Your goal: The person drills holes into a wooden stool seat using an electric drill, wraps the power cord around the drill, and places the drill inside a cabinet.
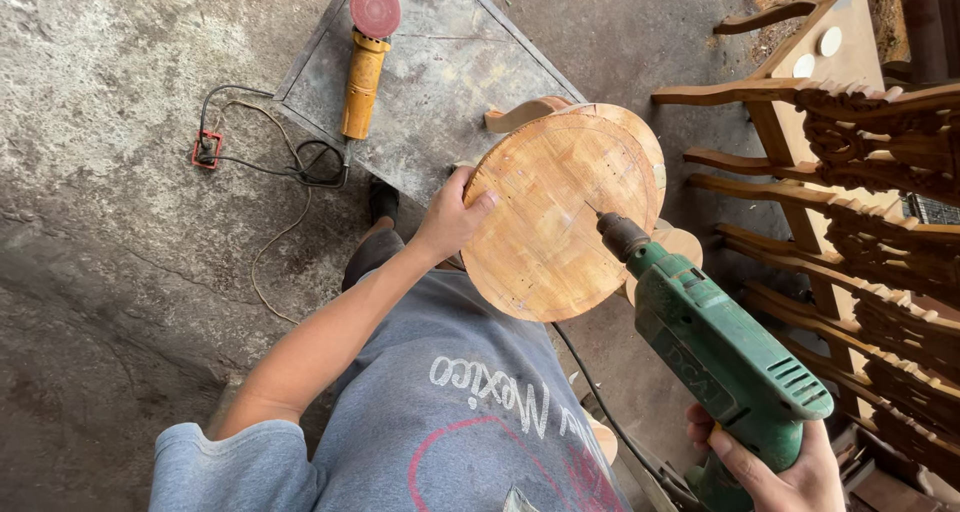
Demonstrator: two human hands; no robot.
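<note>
The left hand grips the left edge of a round, flat, light brown wooden disc. The fingers curl over the rim and the thumb lies on the flat face. The disc stands tilted in front of the person's body, just above the lap. A thin dark line runs across its face. More rounded wooden pieces sit right behind it.

The right hand is closed tight around the handle of a green plastic electric drill, at the bottom right of the view. The drill points up and to the left. Its thin metal bit touches the face of the disc, close to the dark line. A black cord hangs down from under the disc, past the grey shirt.

A flat grey metal table stands on the rough grey concrete floor, beyond the disc. On it lies a yellow sanding tool with a round red pad. Its black cable loops over the floor to a small red plug block.

On the right, a row of carved brown wooden chair frames stands close together.
</note>
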